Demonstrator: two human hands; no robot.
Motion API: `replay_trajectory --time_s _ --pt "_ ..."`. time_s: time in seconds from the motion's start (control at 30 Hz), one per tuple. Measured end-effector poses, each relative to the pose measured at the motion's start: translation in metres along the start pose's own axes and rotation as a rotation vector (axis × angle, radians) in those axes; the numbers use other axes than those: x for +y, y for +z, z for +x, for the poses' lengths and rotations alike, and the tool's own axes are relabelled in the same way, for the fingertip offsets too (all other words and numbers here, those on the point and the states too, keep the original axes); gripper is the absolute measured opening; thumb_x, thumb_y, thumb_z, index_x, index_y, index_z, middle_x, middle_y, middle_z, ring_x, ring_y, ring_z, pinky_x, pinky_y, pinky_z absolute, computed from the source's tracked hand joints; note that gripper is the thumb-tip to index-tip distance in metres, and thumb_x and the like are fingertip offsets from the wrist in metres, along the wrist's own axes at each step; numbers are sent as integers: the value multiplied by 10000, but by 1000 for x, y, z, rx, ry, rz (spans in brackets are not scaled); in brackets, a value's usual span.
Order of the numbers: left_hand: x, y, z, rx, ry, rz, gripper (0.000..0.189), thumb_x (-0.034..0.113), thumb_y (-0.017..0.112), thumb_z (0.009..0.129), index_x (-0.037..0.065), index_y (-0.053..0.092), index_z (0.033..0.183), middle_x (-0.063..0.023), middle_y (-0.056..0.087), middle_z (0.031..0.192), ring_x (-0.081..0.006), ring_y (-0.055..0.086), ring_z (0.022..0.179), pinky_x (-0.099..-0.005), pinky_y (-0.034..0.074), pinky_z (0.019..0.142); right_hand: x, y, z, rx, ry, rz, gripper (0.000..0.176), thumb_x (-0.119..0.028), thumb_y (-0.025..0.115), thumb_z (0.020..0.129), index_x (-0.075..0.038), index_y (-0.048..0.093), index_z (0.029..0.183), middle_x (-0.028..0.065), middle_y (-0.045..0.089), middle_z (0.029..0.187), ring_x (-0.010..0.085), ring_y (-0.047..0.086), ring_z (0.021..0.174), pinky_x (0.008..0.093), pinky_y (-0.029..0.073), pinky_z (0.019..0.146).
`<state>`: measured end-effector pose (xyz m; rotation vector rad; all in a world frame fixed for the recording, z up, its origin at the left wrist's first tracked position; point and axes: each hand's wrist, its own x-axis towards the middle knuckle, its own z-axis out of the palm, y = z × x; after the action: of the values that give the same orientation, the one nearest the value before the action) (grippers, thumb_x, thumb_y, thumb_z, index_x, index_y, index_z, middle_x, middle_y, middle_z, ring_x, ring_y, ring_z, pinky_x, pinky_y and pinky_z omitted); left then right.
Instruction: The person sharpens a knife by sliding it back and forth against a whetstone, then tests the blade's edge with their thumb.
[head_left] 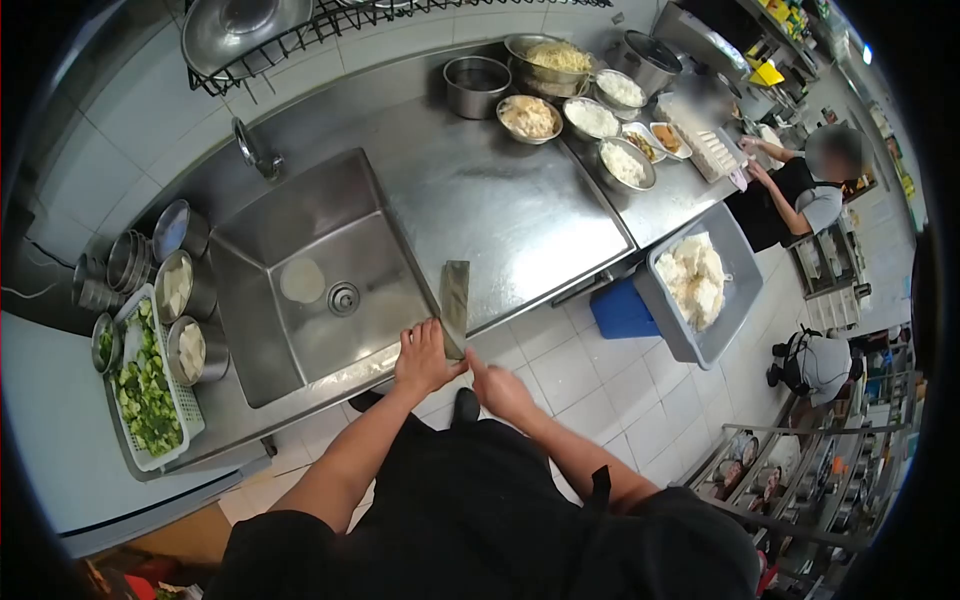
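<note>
A flat, greenish-grey strip (454, 296) lies on the metal counter beside the sink's right edge, its lower end narrowing at the front rim. My left hand (422, 357) rests on the sink's front rim, fingers apart, its thumb reaching toward the strip's lower end. Close to that end is my right hand (500, 390), index finger extended and the other fingers curled; what they hold, if anything, is hidden. The steel sink (330, 240) has a drain and a pale round patch on its bottom.
A basket of chopped greens (150, 390) and metal pots (198, 350) stand left. Filled bowls (528, 118) and an empty pot (476, 86) are at the back right. A grey tub (740, 300) stands right. A co-worker (790, 190) and another person (815, 368) are farther right.
</note>
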<state>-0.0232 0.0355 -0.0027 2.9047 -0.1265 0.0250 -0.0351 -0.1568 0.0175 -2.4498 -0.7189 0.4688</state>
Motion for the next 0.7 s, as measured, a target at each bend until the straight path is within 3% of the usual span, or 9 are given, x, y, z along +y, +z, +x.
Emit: replay_trajectory --time_s 0.1,0.17,0.23,0.33,0.4,0.5,0.57,0.7 --pt "5 7 -15 -63 -18 -28 1056 698 652 758 -99 405 1405 -214 487 1414 -321 455 1280 -466 299 1090 3 -14 57 153 4 87 646 -84 540 865 15 385 1483 320 668 846 492 656 736 548 546 720" --pt "-1 5 -9 -70 -11 11 1066 705 647 760 -94 393 1417 -216 470 1438 -328 449 1296 -478 298 1095 -7 3 32 200 20 34 653 -109 548 875 1 364 1492 301 661 832 481 653 751 526 547 694" --pt "0 6 -7 -46 -16 18 1051 697 666 750 -90 411 1399 -217 477 1426 -329 460 1282 -474 310 1087 -3 17 -1 24 33 1 676 -120 566 878 -4 331 1502 261 663 850 457 653 791 514 538 681" --pt "0 -1 -7 -19 -3 -54 1008 679 689 743 -66 435 1372 -198 493 1396 -328 469 1264 -477 314 1075 -8 -2 12 -20 85 8 753 -145 623 858 -11 290 1520 253 665 889 443 659 823 507 540 706" --pt "4 -7 -5 -73 -24 -66 975 656 719 728 -47 449 1348 -180 515 1353 -325 475 1250 -474 319 1066 5 2 53 158 -35 41 730 -107 631 828 43 337 1479 261 658 827 433 655 730 521 524 645" --pt "4 -7 -6 -6 -12 -165 955 608 764 706 -27 453 1348 -165 526 1328 -331 473 1255 -478 318 1067 15 3 69 70 -47 -27 851 -144 676 803 64 261 1517 262 662 863 416 665 762 500 531 666" --pt "-3 13 -7 119 25 -100 952 576 792 680 -32 456 1330 -171 536 1299 -345 480 1226 -476 329 1058 1 -12 68 11 37 -30 831 -137 647 817 31 261 1533 260 664 861 416 678 779 495 537 665" --pt "-3 16 -7 128 3 -91 942 571 798 670 -39 463 1307 -171 539 1271 -348 498 1179 -475 346 1023 -6 -20 61 55 35 20 788 -127 623 831 7 282 1529 224 672 828 403 677 753 498 530 644"
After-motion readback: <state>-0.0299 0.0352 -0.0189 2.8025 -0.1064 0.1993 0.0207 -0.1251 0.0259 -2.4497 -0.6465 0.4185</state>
